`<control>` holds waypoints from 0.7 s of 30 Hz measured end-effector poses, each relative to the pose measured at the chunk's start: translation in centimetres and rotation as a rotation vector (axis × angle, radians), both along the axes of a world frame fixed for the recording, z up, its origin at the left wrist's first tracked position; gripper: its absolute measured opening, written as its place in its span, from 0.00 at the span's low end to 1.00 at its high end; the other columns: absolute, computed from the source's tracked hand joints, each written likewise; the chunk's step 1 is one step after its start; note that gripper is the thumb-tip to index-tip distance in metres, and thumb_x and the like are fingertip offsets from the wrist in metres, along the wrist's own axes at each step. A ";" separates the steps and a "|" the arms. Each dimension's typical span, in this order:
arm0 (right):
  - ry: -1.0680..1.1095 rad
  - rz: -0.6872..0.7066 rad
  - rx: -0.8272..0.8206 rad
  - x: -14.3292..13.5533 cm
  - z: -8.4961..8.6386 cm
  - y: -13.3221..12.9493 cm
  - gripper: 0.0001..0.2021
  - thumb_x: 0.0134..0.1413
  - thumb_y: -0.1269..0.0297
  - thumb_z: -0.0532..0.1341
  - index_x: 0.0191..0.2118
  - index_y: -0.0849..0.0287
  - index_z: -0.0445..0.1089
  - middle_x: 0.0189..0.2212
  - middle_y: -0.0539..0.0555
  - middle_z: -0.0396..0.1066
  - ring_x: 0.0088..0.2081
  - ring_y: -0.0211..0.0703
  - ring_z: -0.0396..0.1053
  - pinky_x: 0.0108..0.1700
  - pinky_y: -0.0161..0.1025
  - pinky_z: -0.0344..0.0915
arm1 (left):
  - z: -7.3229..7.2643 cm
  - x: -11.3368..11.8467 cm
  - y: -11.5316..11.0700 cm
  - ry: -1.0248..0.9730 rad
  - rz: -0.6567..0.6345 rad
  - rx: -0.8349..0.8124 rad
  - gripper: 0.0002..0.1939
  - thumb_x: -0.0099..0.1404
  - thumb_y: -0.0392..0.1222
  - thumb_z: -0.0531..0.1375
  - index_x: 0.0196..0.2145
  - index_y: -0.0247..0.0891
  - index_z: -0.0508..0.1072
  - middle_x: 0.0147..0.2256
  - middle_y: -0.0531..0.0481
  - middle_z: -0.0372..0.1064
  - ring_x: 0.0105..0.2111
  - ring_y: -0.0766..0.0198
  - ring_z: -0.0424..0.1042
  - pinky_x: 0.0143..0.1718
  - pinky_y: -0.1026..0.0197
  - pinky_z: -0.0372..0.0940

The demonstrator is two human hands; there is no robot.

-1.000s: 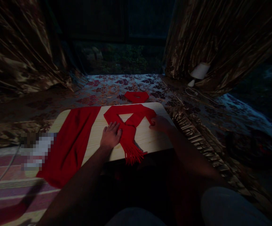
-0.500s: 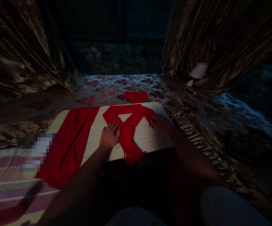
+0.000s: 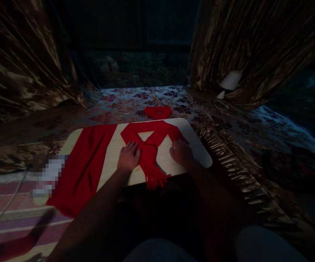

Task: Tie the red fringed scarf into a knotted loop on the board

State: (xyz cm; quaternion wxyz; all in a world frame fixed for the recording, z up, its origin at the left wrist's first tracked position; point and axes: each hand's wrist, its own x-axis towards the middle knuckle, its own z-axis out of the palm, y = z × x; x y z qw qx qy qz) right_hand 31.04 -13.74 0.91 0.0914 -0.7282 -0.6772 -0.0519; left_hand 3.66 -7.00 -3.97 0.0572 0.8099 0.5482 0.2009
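Note:
A red fringed scarf (image 3: pixel 160 138) lies on a light wooden tabletop (image 3: pixel 110 160), folded into a loop with its two ends crossing below. One fringed end hangs over the near edge. My left hand (image 3: pixel 129 156) rests palm down with its fingers spread on the left side of the crossing, partly on the wood. At the scarf's other end, on the right, my right hand (image 3: pixel 182 153) has its fingers curled and closed on the fabric near the fringe. The hand and dim light hide part of that end.
A wide red cloth (image 3: pixel 89 163) drapes across the table's left part and over its near edge. Behind the table lies another red folded piece (image 3: pixel 158 112) on a floral cover (image 3: pixel 135 95). A small white lamp (image 3: pixel 230 80) with a cord stands at the back right.
My right hand has come nearer and slightly inward at the scarf's right end, which now spreads further right beside the hand. My left hand stays on the scarf.

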 end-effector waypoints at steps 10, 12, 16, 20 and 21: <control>0.175 0.030 0.165 -0.2 -4.6 -1.0 0.11 0.61 0.67 0.57 0.44 0.62 0.74 0.41 0.61 0.71 0.44 0.50 0.65 0.47 0.42 0.59 | -1.5 -0.6 1.0 -0.169 -0.008 0.081 0.28 0.73 0.51 0.49 0.59 0.29 0.73 0.62 0.35 0.66 0.67 0.46 0.57 0.68 0.43 0.53; 0.201 0.033 0.199 0.2 -5.0 -0.9 0.10 0.61 0.68 0.57 0.44 0.62 0.75 0.41 0.61 0.72 0.44 0.50 0.66 0.47 0.41 0.59 | -1.5 -0.7 0.8 -0.214 0.032 0.052 0.28 0.73 0.50 0.50 0.60 0.29 0.72 0.63 0.34 0.65 0.67 0.46 0.58 0.68 0.42 0.54; 0.219 0.045 0.235 0.4 -5.4 -0.8 0.11 0.60 0.67 0.58 0.43 0.62 0.76 0.40 0.61 0.73 0.43 0.50 0.66 0.47 0.42 0.60 | -1.5 -1.7 -0.2 -0.226 0.029 0.005 0.28 0.73 0.49 0.50 0.61 0.29 0.70 0.63 0.34 0.64 0.66 0.47 0.60 0.67 0.43 0.56; 0.210 0.059 0.245 0.6 -5.7 -0.6 0.11 0.60 0.66 0.58 0.44 0.62 0.76 0.40 0.62 0.73 0.42 0.51 0.67 0.46 0.42 0.60 | -1.1 -3.6 -1.3 -0.156 -0.117 0.035 0.29 0.73 0.47 0.49 0.64 0.26 0.65 0.63 0.32 0.63 0.66 0.49 0.60 0.67 0.46 0.57; 0.208 0.064 0.247 0.7 -5.8 -0.5 0.12 0.60 0.66 0.58 0.44 0.62 0.76 0.40 0.62 0.73 0.42 0.51 0.67 0.46 0.42 0.60 | -1.0 -4.0 -1.5 -0.137 -0.142 0.039 0.30 0.72 0.46 0.50 0.64 0.24 0.64 0.63 0.31 0.63 0.66 0.49 0.60 0.67 0.47 0.58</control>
